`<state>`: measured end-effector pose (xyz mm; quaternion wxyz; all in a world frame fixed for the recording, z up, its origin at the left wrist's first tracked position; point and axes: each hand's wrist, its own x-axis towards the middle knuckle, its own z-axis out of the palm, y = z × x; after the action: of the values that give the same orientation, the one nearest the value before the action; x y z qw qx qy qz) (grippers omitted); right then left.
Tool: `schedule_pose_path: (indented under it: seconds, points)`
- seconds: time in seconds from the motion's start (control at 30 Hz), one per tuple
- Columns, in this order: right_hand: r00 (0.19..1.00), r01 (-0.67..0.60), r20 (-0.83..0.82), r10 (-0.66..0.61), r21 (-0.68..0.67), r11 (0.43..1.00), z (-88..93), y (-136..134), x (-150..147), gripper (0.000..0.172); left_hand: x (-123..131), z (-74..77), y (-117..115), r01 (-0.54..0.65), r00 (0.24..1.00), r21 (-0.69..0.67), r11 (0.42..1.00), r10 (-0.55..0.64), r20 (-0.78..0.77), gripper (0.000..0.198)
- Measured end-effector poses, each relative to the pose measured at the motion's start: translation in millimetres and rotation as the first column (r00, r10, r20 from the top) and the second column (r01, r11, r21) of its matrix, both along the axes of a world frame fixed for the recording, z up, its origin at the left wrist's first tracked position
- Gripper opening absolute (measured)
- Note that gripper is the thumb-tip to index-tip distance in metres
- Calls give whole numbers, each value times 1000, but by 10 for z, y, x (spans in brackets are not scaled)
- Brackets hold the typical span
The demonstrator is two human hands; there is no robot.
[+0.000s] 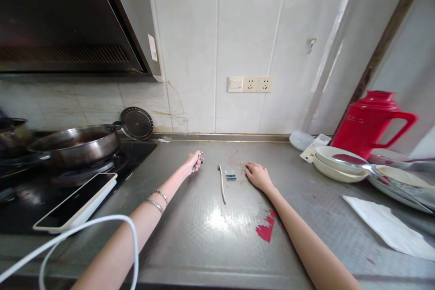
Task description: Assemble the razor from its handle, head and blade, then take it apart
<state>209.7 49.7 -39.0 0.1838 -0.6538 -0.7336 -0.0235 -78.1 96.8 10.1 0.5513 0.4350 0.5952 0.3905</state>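
My left hand (193, 163) is closed around a small shiny metal tool (196, 162) with a dark part, held just above the steel counter (190, 217); its exact kind is too small to make out. Palm down, my right hand (257, 175) rests on the counter with its fingers lying forward, holding nothing visible. Between the hands lies a thin off-white stick-like piece (222, 186) with a greyish far end. Beside it, nearer my right hand, is a small clear and teal piece (230, 176).
A phone (78, 201) with a white cable (102, 218) lies at the left, by a pan (79, 145) on the stove. At right stand a red thermos jug (367, 122), stacked bowls (340, 167) and a white paper sheet (387, 226). A red scrap (266, 227) sits near my right forearm.
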Motion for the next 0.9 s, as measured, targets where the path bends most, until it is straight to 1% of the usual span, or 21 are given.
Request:
schedule_pose_path:
  seconds: [0.07,0.17,0.33,0.4,0.47,0.53,0.6,0.67,0.73,0.8,0.9]
  points:
    - [1000,5,-2,-5,-6,1000,3,1,-7,39,43,50,-48,14,998,69,998,-18,57,35]
    - [1000,6,-5,-6,-13,1000,5,-2,-17,40,133,71,-144,28,985,181,983,-58,164,29]
    - [1000,-5,-14,5,-6,1000,12,-21,-7,37,291,-30,-307,41,963,328,944,-125,239,24]
    - [1000,-1,-23,2,29,1000,41,-39,-8,36,328,-74,-362,65,954,351,934,-161,252,25]
    - [999,27,-36,-23,95,995,101,-69,-38,33,343,-99,-412,91,949,356,930,-189,253,26]
    - [997,60,-54,-52,162,985,191,-119,-116,29,338,-102,-457,119,941,358,926,-220,256,27]
    - [996,64,-67,-54,170,983,289,-194,-250,29,325,-90,-495,140,930,372,918,-251,270,26]
    - [998,28,-59,-22,101,995,366,-295,-429,31,314,-75,-524,150,921,382,912,-269,281,25]
    - [999,-40,-31,40,6,999,406,-413,-626,34,311,-66,-545,154,922,378,913,-270,276,24]
    - [995,-104,-2,104,-73,992,409,-529,-804,38,313,-66,-558,168,925,368,914,-276,262,24]
    - [987,-147,41,156,-165,975,380,-662,-978,43,317,-73,-569,194,923,369,909,-297,245,23]
